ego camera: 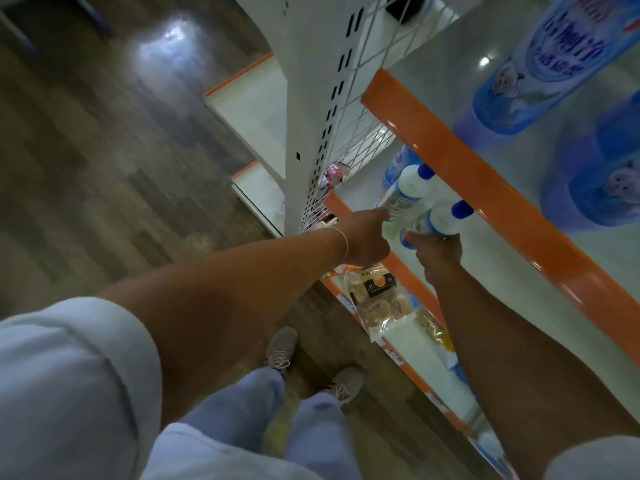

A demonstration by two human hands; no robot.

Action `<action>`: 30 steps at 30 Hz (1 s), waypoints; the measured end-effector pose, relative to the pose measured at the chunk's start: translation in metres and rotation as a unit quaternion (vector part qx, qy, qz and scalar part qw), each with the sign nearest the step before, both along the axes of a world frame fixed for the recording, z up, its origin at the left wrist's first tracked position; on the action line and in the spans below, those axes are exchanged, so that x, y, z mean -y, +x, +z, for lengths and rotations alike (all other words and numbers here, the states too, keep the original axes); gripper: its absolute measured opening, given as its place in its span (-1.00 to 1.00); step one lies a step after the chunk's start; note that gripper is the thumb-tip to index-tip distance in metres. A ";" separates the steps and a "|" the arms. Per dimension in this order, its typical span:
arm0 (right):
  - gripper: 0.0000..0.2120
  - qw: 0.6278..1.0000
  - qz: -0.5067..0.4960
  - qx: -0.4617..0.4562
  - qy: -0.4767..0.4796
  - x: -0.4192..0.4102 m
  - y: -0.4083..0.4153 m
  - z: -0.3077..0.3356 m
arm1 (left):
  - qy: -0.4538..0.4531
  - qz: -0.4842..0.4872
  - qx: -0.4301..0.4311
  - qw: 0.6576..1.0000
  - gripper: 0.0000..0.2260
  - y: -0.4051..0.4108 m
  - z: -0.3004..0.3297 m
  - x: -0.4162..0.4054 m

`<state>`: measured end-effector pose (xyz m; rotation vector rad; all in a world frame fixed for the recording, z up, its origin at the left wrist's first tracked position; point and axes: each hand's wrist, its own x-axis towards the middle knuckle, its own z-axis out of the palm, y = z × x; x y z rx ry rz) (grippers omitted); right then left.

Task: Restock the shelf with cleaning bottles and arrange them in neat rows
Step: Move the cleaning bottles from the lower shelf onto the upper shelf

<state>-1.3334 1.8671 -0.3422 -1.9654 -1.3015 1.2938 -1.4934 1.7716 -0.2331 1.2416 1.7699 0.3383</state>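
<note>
sleeves [69,375] are framing both arms as i'm reaching under the orange shelf edge [485,188]. left hand [363,237] is steadying one white bottle [403,192], right hand [438,251] is curling round another [440,220], lining them beside the blue bottles [519,81] above.

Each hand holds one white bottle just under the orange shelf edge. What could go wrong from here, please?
1. The blue caps of both white bottles sit close to the orange shelf edge; lifting may knock them against it.
2. The right hand holds its bottle only at the lower end, so the grip may slip.
3. The left hand reaches far, and the blue bottles on the upper shelf could be bumped.
</note>
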 end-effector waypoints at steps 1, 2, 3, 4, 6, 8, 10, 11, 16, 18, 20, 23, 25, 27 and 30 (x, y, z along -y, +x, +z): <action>-0.32 1.000 0.002 -0.001 0.014 0.001 -0.001 -0.002 | 0.002 0.000 0.000 1.000 -0.51 0.000 -0.003 0.001; -0.32 1.000 0.000 -0.001 0.027 0.002 -0.002 -0.004 | 0.003 -0.002 0.002 1.000 -0.50 0.000 -0.006 0.002; -0.33 0.999 -0.003 -0.003 0.044 0.002 -0.002 -0.006 | 0.001 -0.006 0.004 1.000 -0.49 0.000 -0.009 0.002; -0.34 0.999 -0.008 -0.002 0.054 0.004 -0.002 -0.008 | -0.002 -0.010 0.005 1.000 -0.48 0.001 -0.011 0.003; -0.36 0.997 -0.017 -0.004 0.069 0.008 0.000 -0.011 | -0.008 -0.017 0.002 1.000 -0.46 0.003 -0.015 0.005; -0.34 0.997 -0.019 0.003 0.073 0.015 0.003 -0.013 | -0.008 -0.021 0.000 1.000 -0.47 0.006 -0.016 0.008; -0.35 0.997 -0.002 0.017 0.081 0.025 0.009 -0.014 | -0.008 -0.021 -0.003 1.000 -0.48 0.010 -0.017 0.012; -0.36 0.995 0.014 0.028 0.092 0.030 0.012 -0.013 | -0.011 -0.022 -0.002 1.000 -0.48 0.012 -0.017 0.014; -0.38 0.992 0.064 0.017 0.111 0.063 0.034 0.009 | -0.020 -0.021 -0.007 1.000 -0.46 0.028 -0.012 0.029; -0.46 0.989 0.091 0.002 0.114 0.080 0.045 0.025 | -0.014 -0.021 -0.016 1.000 -0.47 0.037 -0.006 0.038; -0.51 0.986 0.114 -0.010 0.124 0.096 0.057 0.044 | -0.012 -0.025 -0.024 0.999 -0.46 0.047 0.003 0.046; -0.47 0.983 0.134 -0.019 0.126 0.118 0.076 0.072 | -0.008 -0.033 -0.019 0.999 -0.46 0.063 0.020 0.058; -0.41 0.982 0.142 -0.021 0.124 0.131 0.092 0.093 | 0.012 -0.044 -0.027 0.999 -0.48 0.074 0.035 0.066; -0.38 0.980 0.151 -0.025 0.124 0.143 0.110 0.116 | 0.042 -0.045 -0.035 0.997 -0.51 0.088 0.049 0.071; -0.39 0.978 0.154 -0.037 0.137 0.156 0.137 0.150 | 0.075 -0.043 -0.021 0.996 -0.52 0.111 0.074 0.075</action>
